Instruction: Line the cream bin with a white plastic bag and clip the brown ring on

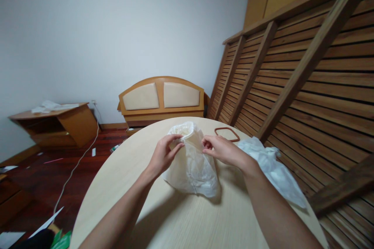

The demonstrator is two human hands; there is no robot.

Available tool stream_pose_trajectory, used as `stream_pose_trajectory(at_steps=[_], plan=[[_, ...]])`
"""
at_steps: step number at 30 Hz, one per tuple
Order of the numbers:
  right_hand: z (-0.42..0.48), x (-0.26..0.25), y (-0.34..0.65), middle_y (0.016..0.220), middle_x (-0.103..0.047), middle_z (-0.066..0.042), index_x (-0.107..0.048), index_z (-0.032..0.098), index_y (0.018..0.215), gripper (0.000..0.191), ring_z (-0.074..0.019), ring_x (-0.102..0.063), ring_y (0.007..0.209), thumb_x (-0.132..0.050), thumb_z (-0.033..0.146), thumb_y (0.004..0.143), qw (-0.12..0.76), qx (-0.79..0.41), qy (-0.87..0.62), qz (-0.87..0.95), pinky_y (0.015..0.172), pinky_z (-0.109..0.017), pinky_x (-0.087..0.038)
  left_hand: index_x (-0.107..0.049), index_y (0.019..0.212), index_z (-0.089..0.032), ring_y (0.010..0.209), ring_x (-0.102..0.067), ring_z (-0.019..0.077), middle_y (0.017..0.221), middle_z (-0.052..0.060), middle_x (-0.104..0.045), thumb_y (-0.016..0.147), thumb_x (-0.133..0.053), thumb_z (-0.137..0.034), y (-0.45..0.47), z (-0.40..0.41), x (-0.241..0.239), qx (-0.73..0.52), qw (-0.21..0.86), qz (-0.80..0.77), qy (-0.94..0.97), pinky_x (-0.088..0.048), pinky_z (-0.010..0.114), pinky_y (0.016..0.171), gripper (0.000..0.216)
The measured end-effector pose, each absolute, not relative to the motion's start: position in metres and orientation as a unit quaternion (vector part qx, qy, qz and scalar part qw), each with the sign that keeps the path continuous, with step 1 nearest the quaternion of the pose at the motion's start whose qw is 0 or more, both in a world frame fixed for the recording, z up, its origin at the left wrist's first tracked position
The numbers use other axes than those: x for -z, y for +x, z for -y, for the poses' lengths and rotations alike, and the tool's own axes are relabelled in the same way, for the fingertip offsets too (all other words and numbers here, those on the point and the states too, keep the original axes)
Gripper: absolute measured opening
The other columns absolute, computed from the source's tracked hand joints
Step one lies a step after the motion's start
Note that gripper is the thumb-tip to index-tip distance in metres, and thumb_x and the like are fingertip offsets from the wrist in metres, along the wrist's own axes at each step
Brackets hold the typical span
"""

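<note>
Nearest the camera, two bare forearms are stretched over a round pale wooden table (181, 218), whose near surface is bare between and below the arms. At the table's middle a white translucent plastic bag (191, 167) is stood up, its open mouth raised towards the far side. The left hand (163, 155) is closed on the left rim of that mouth, fingers curled over the edge and thumb pinched against it. The right hand (223, 149) is clamped on the right rim, fingertips drawn together on the film. The two hands are kept a little apart, with the bag's mouth held between them.

Just right of the right wrist a second crumpled white bag (271, 167) is spread along the table's right edge, reaching to the rim. Beyond the hands, near the far edge, a thin reddish-brown rubber loop (227, 134) is laid flat, apart from both bags.

Close along the table's right side a slatted wooden frame (306, 85) is leaned. To the left, dark floor is left open, crossed by a white cable (77, 163). Farther off, a padded headboard (161, 97) and a low wooden cabinet (58, 122) are set against the white wall.
</note>
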State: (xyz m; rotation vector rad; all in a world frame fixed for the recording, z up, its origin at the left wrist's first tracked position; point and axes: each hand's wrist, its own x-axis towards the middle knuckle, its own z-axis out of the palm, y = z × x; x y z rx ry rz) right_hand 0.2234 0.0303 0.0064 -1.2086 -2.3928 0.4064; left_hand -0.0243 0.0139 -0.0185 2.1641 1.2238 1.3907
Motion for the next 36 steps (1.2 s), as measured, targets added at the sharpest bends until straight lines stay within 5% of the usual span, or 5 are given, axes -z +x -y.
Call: stream_pose_trajectory(at_steps=[4,15,23,29,36], plan=[[-0.024,-0.013,0.228,0.087,-0.073,-0.004,-0.066,0.019,0.087,0.003,-0.0192,-0.067,0.079,-0.065,0.020,0.084,0.183,-0.130,-0.458,0.860,0.068,-0.027,-0.044,-0.070,0.103,-0.020,0.093,-0.070,0.0217,0.100,0.006,-0.077,0.088,-0.071,-0.022,-0.022,-0.014,0.022,-0.453,0.065,-0.421,0.784,-0.051,0.033,0.084,0.016],[-0.026,-0.018,0.210,0.092,-0.077,-0.006,-0.065,0.020,0.119,0.039,-0.0215,-0.072,0.082,-0.059,0.048,0.091,0.350,-0.132,-0.573,0.729,0.069,-0.028,-0.048,-0.070,0.105,-0.025,0.081,-0.067,0.0172,0.087,-0.001,-0.074,0.091,-0.068,-0.017,-0.005,0.000,0.025,-0.343,-0.105,-0.369,0.857,-0.040,0.032,0.076,0.016],[-0.019,-0.019,0.208,0.074,-0.075,-0.006,-0.071,0.016,0.111,0.030,-0.0219,-0.070,0.073,-0.060,0.032,0.087,0.295,-0.117,-0.583,0.748,0.061,-0.027,-0.040,-0.068,0.106,-0.024,0.077,-0.062,0.0171,0.081,0.000,-0.069,0.099,-0.056,-0.024,0.006,0.013,0.025,-0.295,-0.206,-0.334,0.871,-0.035,0.033,0.072,0.013],[-0.018,-0.020,0.204,0.093,-0.079,-0.008,-0.073,0.018,0.108,0.033,-0.0219,-0.070,0.085,-0.059,0.015,0.078,0.296,-0.082,-0.555,0.773,0.071,-0.026,-0.045,-0.066,0.108,-0.023,0.080,-0.063,0.0195,0.082,0.001,-0.070,0.098,-0.058,-0.024,0.015,0.022,0.028,-0.257,-0.217,-0.348,0.875,-0.037,0.034,0.073,0.013],[-0.010,-0.022,0.205,0.111,-0.076,-0.008,-0.073,0.023,0.116,0.031,-0.0246,-0.069,0.102,-0.061,0.017,0.087,0.261,-0.027,-0.492,0.830,0.086,-0.030,-0.047,-0.063,0.122,-0.021,0.104,-0.062,0.0270,0.116,0.010,-0.070,0.093,-0.062,-0.045,0.008,0.036,0.000,-0.333,-0.115,-0.378,0.856,-0.046,0.042,0.090,0.038]])
